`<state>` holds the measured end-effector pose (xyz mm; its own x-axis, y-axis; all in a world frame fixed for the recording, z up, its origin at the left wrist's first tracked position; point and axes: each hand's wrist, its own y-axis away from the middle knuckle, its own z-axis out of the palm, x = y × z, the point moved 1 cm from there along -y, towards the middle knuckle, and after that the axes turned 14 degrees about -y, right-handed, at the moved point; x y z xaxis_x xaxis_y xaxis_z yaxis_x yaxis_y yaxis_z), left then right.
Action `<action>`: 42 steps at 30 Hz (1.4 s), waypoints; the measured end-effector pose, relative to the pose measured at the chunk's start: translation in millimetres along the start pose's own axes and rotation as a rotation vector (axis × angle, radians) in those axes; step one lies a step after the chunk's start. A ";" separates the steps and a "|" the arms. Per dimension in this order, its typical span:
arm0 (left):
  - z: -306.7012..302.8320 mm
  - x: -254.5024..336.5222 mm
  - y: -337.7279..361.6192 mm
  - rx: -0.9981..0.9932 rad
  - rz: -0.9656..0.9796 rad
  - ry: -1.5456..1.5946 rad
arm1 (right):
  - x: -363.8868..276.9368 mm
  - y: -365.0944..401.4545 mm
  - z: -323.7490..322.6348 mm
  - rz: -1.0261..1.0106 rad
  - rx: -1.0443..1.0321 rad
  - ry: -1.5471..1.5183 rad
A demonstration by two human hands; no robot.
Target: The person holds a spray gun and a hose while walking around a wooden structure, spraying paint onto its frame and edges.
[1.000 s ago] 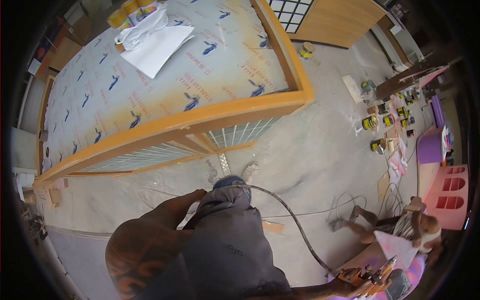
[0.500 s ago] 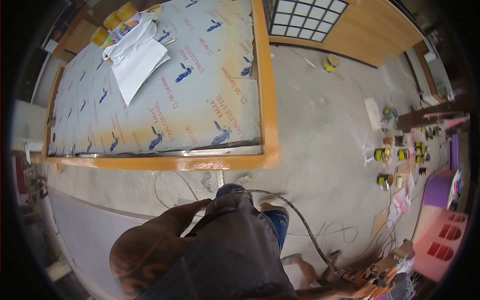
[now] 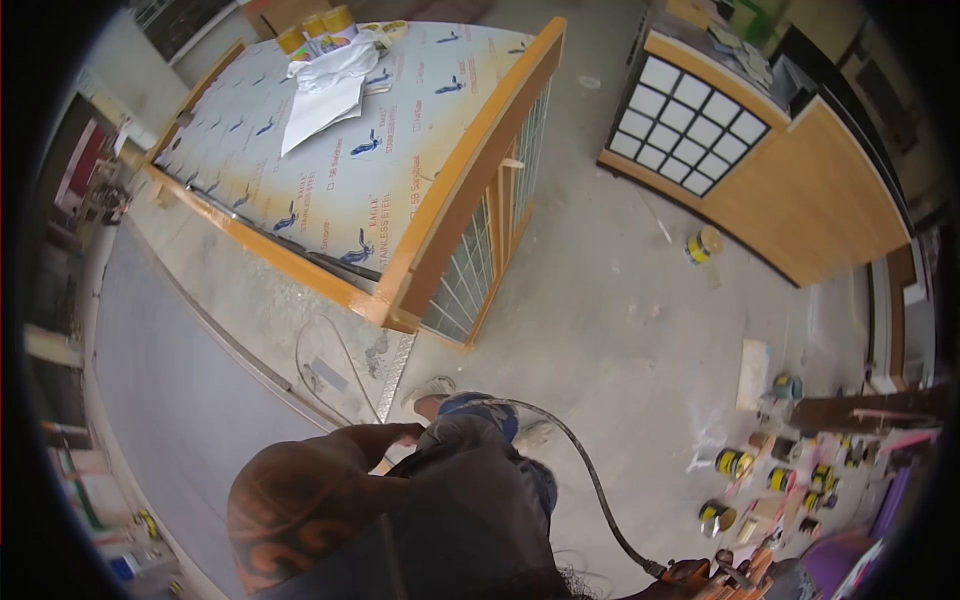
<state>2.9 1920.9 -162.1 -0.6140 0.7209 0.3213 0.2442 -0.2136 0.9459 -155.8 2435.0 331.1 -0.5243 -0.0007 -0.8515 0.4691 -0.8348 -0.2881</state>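
My right hand (image 3: 690, 578) is at the bottom edge, partly cut off, and grips an orange spray gun (image 3: 735, 575). A dark hose (image 3: 590, 480) runs from the gun in a curve up to my waist. My left hand (image 3: 400, 433) rests at my hip against my dark shirt, close to the hose's upper end. Its fingers are curled, and I cannot tell if they hold anything. My feet stand on the concrete floor just below the corner of the orange-framed cabinet (image 3: 470, 170).
The cabinet's top is covered in printed film (image 3: 330, 180), with white paper and spray cans (image 3: 325, 60) at its far end. Several paint cans (image 3: 740, 465) lie on the floor at right. A wooden panel with glass panes (image 3: 690, 120) stands behind. A grey board (image 3: 170, 400) lies at left.
The view has swung left, so the cabinet's corner now points at me. The person crouching at right a second ago is out of view. Both hands keep their places.
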 end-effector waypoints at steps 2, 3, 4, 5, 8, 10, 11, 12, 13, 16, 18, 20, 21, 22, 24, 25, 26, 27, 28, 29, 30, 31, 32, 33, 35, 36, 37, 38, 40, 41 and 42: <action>22.9 38.3 1.1 0.027 0.001 0.054 | 24.2 -49.2 -23.6 0.073 -0.047 -0.081; 33.4 54.1 2.8 0.030 0.002 0.079 | 35.5 -71.2 -34.1 0.113 -0.071 -0.121; 43.8 66.9 4.4 0.045 0.001 0.100 | 47.8 -91.9 -45.0 0.150 -0.090 -0.159; 52.6 80.9 4.0 0.054 -0.005 0.123 | 58.9 -113.0 -59.0 0.191 -0.106 -0.207; 72.6 119.9 -1.0 0.096 -0.015 0.200 | 96.2 -183.5 -107.5 0.338 -0.148 -0.408; 80.9 146.3 -5.5 0.118 -0.022 0.253 | 123.7 -220.4 -103.1 0.383 -0.188 -0.436; 82.1 159.1 -9.3 0.130 -0.025 0.275 | 134.1 -226.8 -75.2 0.366 -0.215 -0.384; 88.7 170.4 -12.0 0.136 -0.030 0.313 | 143.2 -231.2 -46.1 0.348 -0.242 -0.327; 90.5 183.2 -18.1 0.149 -0.034 0.343 | 152.3 -239.3 -22.8 0.345 -0.267 -0.294; 102.5 220.3 -36.2 0.179 -0.046 0.441 | 182.9 -267.8 37.7 0.351 -0.344 -0.246; 114.6 247.9 -42.0 0.200 -0.061 0.528 | 202.1 -289.1 76.1 0.356 -0.405 -0.233; 125.9 274.3 -47.6 0.213 -0.073 0.598 | 214.3 -308.4 107.7 0.374 -0.453 -0.209; 132.0 288.0 -49.8 0.217 -0.085 0.635 | 220.1 -317.7 121.7 0.383 -0.476 -0.200; 135.5 303.2 -54.7 0.227 -0.089 0.670 | 226.4 -327.8 135.9 0.388 -0.504 -0.194; 144.9 333.9 -62.3 0.258 -0.094 0.747 | 238.8 -346.1 161.9 0.400 -0.565 -0.199; 148.6 349.0 -66.3 0.275 -0.098 0.782 | 244.2 -354.3 173.0 0.412 -0.589 -0.200; 152.6 364.9 -67.7 0.289 -0.099 0.821 | 249.4 -360.8 182.9 0.426 -0.614 -0.202; 159.2 379.4 -70.2 0.306 -0.105 0.858 | 255.1 -366.3 192.8 0.444 -0.642 -0.199; 167.4 394.9 -73.5 0.321 -0.107 0.898 | 260.9 -370.5 203.1 0.464 -0.677 -0.199; 177.3 410.0 -76.4 0.339 -0.112 0.940 | 267.2 -374.0 213.3 0.485 -0.713 -0.205; 186.8 425.6 -77.8 0.356 -0.113 0.981 | 273.1 -376.6 222.6 0.501 -0.755 -0.210; 197.3 441.9 -79.0 0.371 -0.121 1.024 | 279.1 -380.0 230.7 0.523 -0.795 -0.219; 208.4 455.9 -82.6 0.387 -0.125 1.067 | 286.5 -384.5 235.9 0.544 -0.838 -0.230; 220.8 470.6 -86.4 0.402 -0.129 1.101 | 292.2 -388.8 240.5 0.568 -0.880 -0.245; 246.0 503.7 -93.5 0.431 -0.140 1.187 | 306.1 -393.8 256.6 0.604 -0.980 -0.275; 260.1 521.1 -98.3 0.446 -0.147 1.230 | 311.6 -397.2 262.1 0.619 -1.026 -0.291; 276.0 539.3 -102.6 0.464 -0.159 1.273 | 315.8 -399.4 268.5 0.639 -1.081 -0.304; 292.5 555.9 -108.3 0.477 -0.168 1.314 | 318.7 -399.4 276.5 0.656 -1.129 -0.320; 323.2 592.5 -117.8 0.508 -0.191 1.410 | 321.1 -397.3 284.5 0.683 -1.201 -0.350; 338.2 612.5 -122.6 0.524 -0.201 1.461 | 306.5 -387.6 289.4 0.668 -1.224 -0.380; 351.3 632.2 -127.6 0.539 -0.212 1.507 | 286.7 -377.3 292.4 0.714 -1.213 -0.419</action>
<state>-152.8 2635.5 -95.4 -0.7312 -0.6344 0.2509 0.0854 0.2798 0.9563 -690.9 2588.9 323.8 0.0060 -0.5386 -0.8425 0.8974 0.3747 -0.2331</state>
